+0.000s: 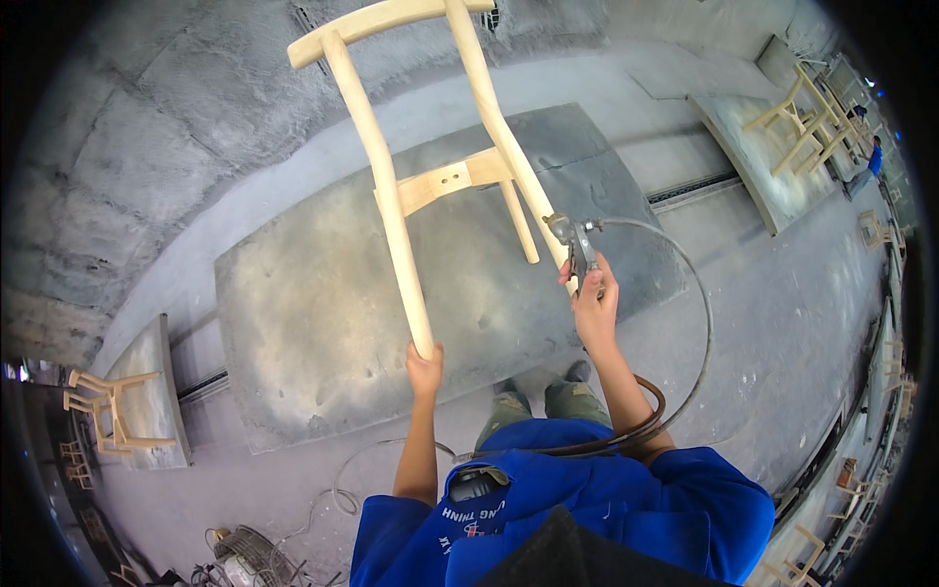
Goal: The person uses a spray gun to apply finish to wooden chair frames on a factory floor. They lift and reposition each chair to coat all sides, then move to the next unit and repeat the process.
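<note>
A pale wooden chair frame (395, 231), with a curved top rail and a crosspiece with two holes, is held up tilted away from me over a grey board. Wrapped round the lower end of its left leg is my left hand (424, 371), closed. My right hand (596, 303) is closed round a metal spray gun (583, 256). The gun overlaps the lower part of the right leg; whether my fingers also grip that leg, I cannot tell. A thin hose (706, 303) loops from the gun back toward my right arm.
Beneath the frame lies the large grey board (323, 391), dusted with pale overspray. Similar boards carry wooden chairs at the left (122, 411) and far right (807, 127). A fan-like machine (249, 558) stands at lower left. Another person (865, 168) is at the far right.
</note>
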`<state>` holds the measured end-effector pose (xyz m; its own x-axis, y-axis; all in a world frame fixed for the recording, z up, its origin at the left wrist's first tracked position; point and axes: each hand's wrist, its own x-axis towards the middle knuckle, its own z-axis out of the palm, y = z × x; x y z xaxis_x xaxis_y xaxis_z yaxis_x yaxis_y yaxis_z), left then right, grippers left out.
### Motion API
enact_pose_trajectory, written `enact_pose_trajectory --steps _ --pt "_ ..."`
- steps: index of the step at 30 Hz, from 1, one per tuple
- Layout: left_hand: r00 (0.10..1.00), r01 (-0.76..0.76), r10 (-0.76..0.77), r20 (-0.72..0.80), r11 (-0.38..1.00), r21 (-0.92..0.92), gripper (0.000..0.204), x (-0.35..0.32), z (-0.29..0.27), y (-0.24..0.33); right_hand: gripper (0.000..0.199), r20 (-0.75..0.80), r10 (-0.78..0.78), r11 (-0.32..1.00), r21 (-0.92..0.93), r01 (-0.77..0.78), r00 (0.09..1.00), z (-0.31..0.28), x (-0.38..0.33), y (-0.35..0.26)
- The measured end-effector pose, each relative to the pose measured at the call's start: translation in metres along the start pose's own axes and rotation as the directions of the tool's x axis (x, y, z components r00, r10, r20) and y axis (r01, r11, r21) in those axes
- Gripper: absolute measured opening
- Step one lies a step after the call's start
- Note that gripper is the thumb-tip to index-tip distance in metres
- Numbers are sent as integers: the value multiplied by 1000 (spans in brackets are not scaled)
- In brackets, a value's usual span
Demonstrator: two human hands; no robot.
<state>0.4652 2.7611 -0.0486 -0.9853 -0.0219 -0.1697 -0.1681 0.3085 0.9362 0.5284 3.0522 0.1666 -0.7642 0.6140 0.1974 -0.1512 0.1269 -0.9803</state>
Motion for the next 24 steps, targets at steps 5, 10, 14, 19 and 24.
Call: enact_pose_trajectory --steps 5,10,14,19,24 --pt "994 -89 95 -44 989 122 36 -7 -4 -28 83 142 -314 939 193 285 939 44 38 -23" --pt "952 -271 296 -80 933 236 27 -21 -10 -40 78 162 -359 888 363 283 919 112 106 -49" --pt "999 -10 18 -50 988 154 35 -26 -14 -40 73 -2 -418 881 240 407 908 109 136 -52" --pt "994 -78 85 -67 991 108 34 -28 -14 -46 71 -148 -346 910 189 370 927 62 144 -43" --pt "993 -92 101 -69 989 117 32 -31 -15 -49 72 -40 -258 939 225 261 965 13 169 -47"
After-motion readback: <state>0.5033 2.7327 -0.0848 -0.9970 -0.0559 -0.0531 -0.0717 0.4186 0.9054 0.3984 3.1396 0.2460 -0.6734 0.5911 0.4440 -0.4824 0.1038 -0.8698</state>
